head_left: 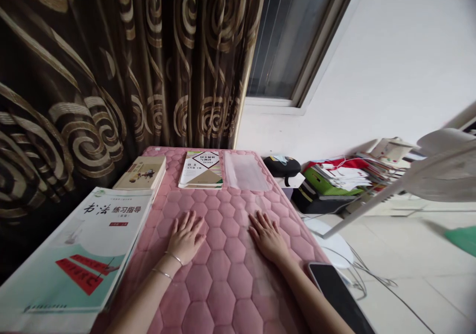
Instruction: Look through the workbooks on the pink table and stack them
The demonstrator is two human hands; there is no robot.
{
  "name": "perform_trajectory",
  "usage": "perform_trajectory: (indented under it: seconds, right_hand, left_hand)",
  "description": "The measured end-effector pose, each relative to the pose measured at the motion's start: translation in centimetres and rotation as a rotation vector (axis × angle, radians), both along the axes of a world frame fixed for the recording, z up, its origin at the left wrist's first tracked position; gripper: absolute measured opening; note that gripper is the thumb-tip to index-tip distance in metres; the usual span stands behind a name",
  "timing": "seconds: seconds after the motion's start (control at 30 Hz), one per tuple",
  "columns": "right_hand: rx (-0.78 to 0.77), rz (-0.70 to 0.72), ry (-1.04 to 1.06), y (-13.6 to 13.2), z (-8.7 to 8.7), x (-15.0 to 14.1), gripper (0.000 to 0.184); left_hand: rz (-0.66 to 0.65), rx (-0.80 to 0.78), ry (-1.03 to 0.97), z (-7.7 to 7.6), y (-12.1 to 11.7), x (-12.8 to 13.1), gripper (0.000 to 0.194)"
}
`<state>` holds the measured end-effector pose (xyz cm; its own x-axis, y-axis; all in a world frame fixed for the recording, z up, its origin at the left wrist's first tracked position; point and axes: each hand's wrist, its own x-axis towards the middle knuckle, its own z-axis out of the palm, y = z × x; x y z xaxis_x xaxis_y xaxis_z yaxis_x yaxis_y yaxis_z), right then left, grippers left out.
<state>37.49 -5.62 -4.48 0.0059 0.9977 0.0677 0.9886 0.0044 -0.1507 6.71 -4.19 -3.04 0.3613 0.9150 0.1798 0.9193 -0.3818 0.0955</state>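
Observation:
My left hand (186, 237) lies flat on a pink quilted mat (223, 294), fingers spread, with thin metal bangles on its wrist. My right hand (268, 237) rests palm down on the same mat, holding nothing. A large calligraphy practice book (80, 252) lies left of my left hand, not touching it. A black smartphone (336, 294) sits at the mat's right edge, close to my right forearm. At the far end lie a small illustrated book (141, 173), a white workbook (201, 169) and a clear plastic sleeve (244, 171).
A brown swirl-patterned curtain (74, 76) hangs along the left side. A black zip case (281, 166) sits beyond the mat's far corner. Stacked books and papers (342, 175) lie to the right, near a white electric fan (442, 175) and cables on the tiled floor.

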Motion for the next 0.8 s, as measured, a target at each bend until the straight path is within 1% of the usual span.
perform_trajectory:
  seconds: [0.1,0.17,0.23,0.27,0.33,0.4,0.43,0.5,0.6,0.7,0.8]
  right_hand:
    - [-0.024,-0.009,-0.026,-0.1,0.9,-0.3,0.053]
    - [-0.019,0.001,-0.046,0.2,2.3,-0.7,0.047]
    - [0.031,0.044,-0.052,1.2,4.1,-1.7,0.036]
    - [0.065,0.077,-0.049,2.0,5.1,-2.4,0.034]
    - [0.122,0.14,-0.043,4.3,6.9,-4.5,0.035]
    - [0.116,0.222,-0.102,7.1,8.1,-7.0,0.035]
    - [0.106,0.258,-0.123,8.6,8.5,-8.3,0.034]
    - [0.092,0.306,-0.157,11.5,8.7,-10.8,0.032]
    - [0.071,0.35,-0.196,14.8,8.4,-13.5,0.037]
    - [0.053,0.378,-0.218,16.9,8.0,-14.9,0.038]
    - [0.043,0.391,-0.222,17.9,7.7,-15.5,0.038]
  left_hand:
    - [-0.021,0.044,0.001,-0.2,-0.1,-0.2,0.053]
    - [-0.029,0.084,-0.015,-0.4,-0.2,-0.3,0.052]
    - [-0.035,0.117,-0.032,-0.7,-0.3,-0.3,0.052]
    - [-0.039,0.13,-0.038,-0.9,-0.3,-0.3,0.052]
    - [-0.048,0.152,-0.047,-1.1,-0.3,-0.4,0.052]
    - [-0.054,0.181,-0.057,-1.3,-0.2,-0.5,0.051]
    - [-0.055,0.193,-0.061,-1.4,-0.2,-0.5,0.051]
    - [-0.059,0.211,-0.064,-1.6,-0.2,-0.6,0.051]
    - [-0.063,0.227,-0.061,-1.7,-0.2,-0.7,0.053]
    - [-0.073,0.234,-0.056,-1.7,-0.4,-0.7,0.055]
    - [-0.077,0.204,-0.044,-1.3,-0.5,-0.7,0.057]
